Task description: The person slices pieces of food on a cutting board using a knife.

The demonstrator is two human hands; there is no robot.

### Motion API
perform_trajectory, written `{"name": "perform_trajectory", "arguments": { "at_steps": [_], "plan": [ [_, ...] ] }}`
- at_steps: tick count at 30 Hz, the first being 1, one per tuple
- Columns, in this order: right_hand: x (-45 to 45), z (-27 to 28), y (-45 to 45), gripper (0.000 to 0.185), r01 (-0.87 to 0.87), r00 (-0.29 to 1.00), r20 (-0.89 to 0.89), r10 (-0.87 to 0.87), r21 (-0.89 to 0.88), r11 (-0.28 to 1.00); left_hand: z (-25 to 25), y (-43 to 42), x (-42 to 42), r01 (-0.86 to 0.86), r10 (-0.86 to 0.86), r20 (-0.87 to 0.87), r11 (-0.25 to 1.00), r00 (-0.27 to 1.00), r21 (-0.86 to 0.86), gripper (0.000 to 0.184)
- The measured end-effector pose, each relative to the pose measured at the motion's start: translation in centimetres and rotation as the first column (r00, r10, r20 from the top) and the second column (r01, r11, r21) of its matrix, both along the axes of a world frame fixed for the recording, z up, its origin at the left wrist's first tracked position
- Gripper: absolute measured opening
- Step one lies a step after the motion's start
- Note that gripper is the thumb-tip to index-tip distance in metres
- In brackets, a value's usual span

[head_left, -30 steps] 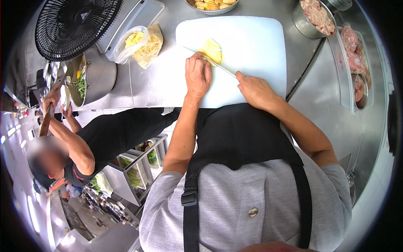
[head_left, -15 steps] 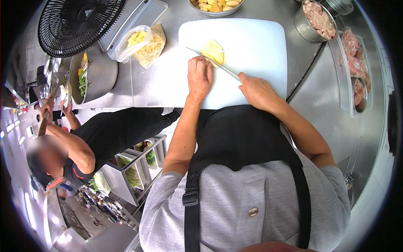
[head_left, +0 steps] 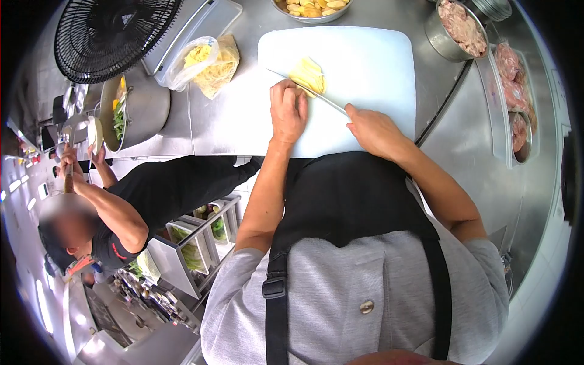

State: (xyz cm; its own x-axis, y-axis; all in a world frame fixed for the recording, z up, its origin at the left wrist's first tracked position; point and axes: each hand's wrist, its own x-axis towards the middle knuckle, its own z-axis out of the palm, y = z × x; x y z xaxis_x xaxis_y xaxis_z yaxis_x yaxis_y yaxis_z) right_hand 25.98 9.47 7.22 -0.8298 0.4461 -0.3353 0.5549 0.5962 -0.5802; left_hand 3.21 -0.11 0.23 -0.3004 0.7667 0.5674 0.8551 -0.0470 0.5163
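My right hand point(head_left: 376, 132) is closed around the handle of a kitchen knife point(head_left: 325, 102). The blade slants up and left across a white cutting board point(head_left: 371, 61). Just beyond it lies a small fanned pile of thin pale-yellow slices point(head_left: 308, 74), which look like ginger. My left hand point(head_left: 288, 112) rests on the board on the near side of the blade. Its fingers are curled, with the tips close to the knife and the pile. Whatever is under those fingertips is hidden.
Peeled yellow pieces fill a metal bowl point(head_left: 313, 17) beyond the board. To the left are a bag of yellow shreds point(head_left: 218, 67), a large pot point(head_left: 146, 106), a fan point(head_left: 115, 36) and a co-worker point(head_left: 131, 213). Raw meat fills a metal container point(head_left: 461, 30) at right.
My hands, the knife and the slices look almost unchanged. At the left, the co-worker's arms and the long-handled tool have shifted slightly.
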Motion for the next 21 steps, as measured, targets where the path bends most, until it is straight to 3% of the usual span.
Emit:
{"name": "perform_trajectory", "arguments": {
  "at_steps": [6,12,21],
  "plan": [
    [-0.3,0.5,-0.4,0.024,0.002,1.000,0.021,-0.002,0.027,1.000,0.5,-0.1,-0.1,0.015,-0.017,-0.063,0.999,0.998,-0.029,0.017],
    [-0.2,0.4,-0.2,0.025,-0.013,1.000,0.025,0.012,0.029,1.000,1.1,0.3,-0.7,0.077,-0.079,-0.014,0.989,0.997,-0.130,0.017],
    [0.4,0.7,0.3,0.025,0.008,0.999,-0.033,-0.007,0.009,1.000,0.6,-0.6,0.3,-0.019,0.019,0.011,1.000,1.000,-0.005,0.017]
  ]
}}
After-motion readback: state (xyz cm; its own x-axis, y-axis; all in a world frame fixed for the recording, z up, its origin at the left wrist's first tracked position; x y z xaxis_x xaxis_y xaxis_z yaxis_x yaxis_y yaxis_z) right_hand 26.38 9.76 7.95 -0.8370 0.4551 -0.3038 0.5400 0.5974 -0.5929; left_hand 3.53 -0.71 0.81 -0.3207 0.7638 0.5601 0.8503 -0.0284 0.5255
